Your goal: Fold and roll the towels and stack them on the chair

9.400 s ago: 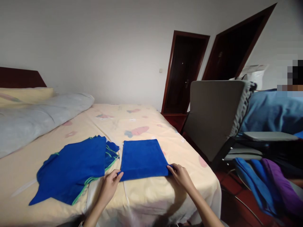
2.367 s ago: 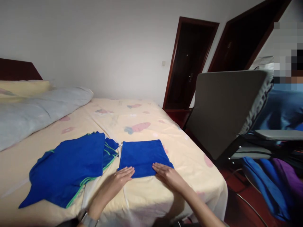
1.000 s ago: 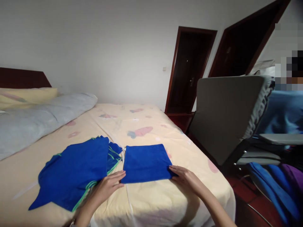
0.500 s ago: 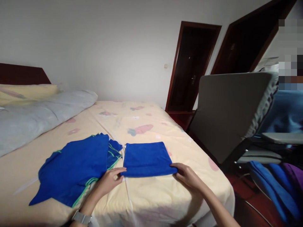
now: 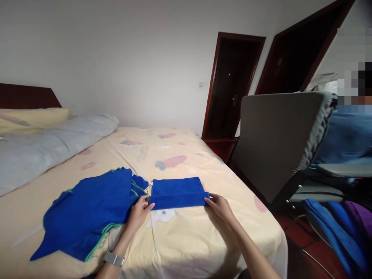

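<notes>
A blue cloth [image 5: 177,186] lies on the bed as a flat rectangle, its near edge turned over into a strip. At the strip's left end, my left hand [image 5: 140,211] pinches the fold between thumb and fingers; a watch sits on that wrist. My right hand [image 5: 219,206] grips the strip's right end the same way. Left of this cloth, close to my left hand, a loose pile of blue cloths [image 5: 87,211] with green edging is spread out.
The bed [image 5: 203,240] has a cream sheet with carrot prints. A grey quilt [image 5: 58,143] and a yellow pillow [image 5: 37,116] lie at the left. To the right stand a grey-covered chair back [image 5: 279,143], blue and purple cloths [image 5: 322,224], and a person in blue [image 5: 345,135].
Both hands have moved the cloth's near edge away from me, folding it over so the rectangle is shorter front to back. The view has shifted slightly.
</notes>
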Action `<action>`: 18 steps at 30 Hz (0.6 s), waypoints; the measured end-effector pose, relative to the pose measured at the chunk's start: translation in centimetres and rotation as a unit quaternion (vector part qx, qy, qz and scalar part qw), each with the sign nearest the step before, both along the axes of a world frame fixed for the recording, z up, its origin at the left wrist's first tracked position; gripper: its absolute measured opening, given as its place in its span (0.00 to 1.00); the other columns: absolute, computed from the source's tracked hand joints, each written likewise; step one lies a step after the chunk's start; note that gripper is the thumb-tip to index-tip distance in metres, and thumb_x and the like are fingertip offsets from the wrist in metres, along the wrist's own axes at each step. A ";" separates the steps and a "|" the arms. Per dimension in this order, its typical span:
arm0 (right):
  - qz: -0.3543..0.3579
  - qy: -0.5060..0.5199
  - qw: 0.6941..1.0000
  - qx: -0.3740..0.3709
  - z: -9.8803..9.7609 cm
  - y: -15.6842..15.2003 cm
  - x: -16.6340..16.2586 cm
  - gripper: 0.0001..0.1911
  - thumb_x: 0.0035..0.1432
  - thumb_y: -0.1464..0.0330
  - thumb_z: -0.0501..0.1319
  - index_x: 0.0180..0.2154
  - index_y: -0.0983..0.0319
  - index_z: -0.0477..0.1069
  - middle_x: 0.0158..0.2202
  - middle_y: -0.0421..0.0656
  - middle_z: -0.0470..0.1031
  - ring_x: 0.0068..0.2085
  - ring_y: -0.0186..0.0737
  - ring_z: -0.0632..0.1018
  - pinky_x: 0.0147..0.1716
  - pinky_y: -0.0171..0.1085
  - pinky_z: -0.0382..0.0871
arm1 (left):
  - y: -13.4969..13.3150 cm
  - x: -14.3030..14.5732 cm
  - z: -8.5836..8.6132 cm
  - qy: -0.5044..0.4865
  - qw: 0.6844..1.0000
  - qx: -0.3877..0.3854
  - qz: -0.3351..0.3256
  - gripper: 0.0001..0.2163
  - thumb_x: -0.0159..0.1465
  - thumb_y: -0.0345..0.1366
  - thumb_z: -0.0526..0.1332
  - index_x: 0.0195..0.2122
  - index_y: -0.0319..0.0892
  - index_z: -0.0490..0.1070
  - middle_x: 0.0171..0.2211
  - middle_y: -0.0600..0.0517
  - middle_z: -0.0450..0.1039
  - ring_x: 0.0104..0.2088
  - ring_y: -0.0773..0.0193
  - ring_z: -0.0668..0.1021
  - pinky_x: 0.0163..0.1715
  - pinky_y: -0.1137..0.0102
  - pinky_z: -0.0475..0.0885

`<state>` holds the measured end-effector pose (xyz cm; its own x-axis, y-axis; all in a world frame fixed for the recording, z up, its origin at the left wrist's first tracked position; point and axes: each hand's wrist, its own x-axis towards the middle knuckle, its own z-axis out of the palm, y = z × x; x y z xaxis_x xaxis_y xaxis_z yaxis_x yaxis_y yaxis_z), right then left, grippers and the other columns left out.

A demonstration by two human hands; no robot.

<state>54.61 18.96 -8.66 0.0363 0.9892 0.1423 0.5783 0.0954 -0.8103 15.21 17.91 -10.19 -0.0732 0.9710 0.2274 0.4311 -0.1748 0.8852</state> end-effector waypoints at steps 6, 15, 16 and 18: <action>0.010 -0.005 1.000 0.015 0.9 -0.8 0.9 0.27 0.63 0.52 0.55 0.51 0.64 0.78 0.40 0.48 0.84 0.43 0.55 0.83 0.41 0.43 0.74 | -0.4 -0.7 0.5 -0.032 0.999 -0.016 0.006 0.24 0.57 0.57 0.63 0.45 0.44 0.66 0.35 0.44 0.84 0.39 0.49 0.86 0.39 0.63 0.78; 0.005 -0.055 0.998 0.036 -0.3 -2.6 0.2 0.26 0.63 0.56 0.56 0.60 0.59 0.68 0.34 0.43 0.81 0.36 0.47 0.81 0.37 0.41 0.72 | -2.8 -0.8 1.5 0.070 0.997 0.006 -0.008 0.13 0.58 0.48 0.65 0.36 0.45 0.71 0.27 0.51 0.82 0.32 0.54 0.85 0.33 0.67 0.77; 0.002 -0.066 0.996 0.053 -0.4 -2.6 0.1 0.25 0.63 0.57 0.56 0.59 0.59 0.68 0.36 0.43 0.80 0.36 0.46 0.81 0.37 0.41 0.72 | -2.8 -0.7 1.4 0.071 0.997 0.013 -0.003 0.13 0.57 0.47 0.65 0.37 0.45 0.72 0.29 0.50 0.82 0.33 0.53 0.85 0.34 0.67 0.78; 0.003 -0.088 0.994 0.072 -0.5 -2.6 0.0 0.22 0.64 0.59 0.56 0.57 0.58 0.70 0.37 0.43 0.79 0.35 0.45 0.80 0.37 0.41 0.73 | -2.6 -0.7 1.2 0.076 0.997 0.026 0.006 0.12 0.57 0.45 0.66 0.38 0.45 0.74 0.33 0.49 0.84 0.35 0.52 0.86 0.35 0.66 0.79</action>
<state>54.60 16.34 -9.11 -0.0072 0.9585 0.2852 0.7096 0.2058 -0.6739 14.49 15.26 -9.02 -0.0452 0.9569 0.2868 0.5610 -0.2132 0.7999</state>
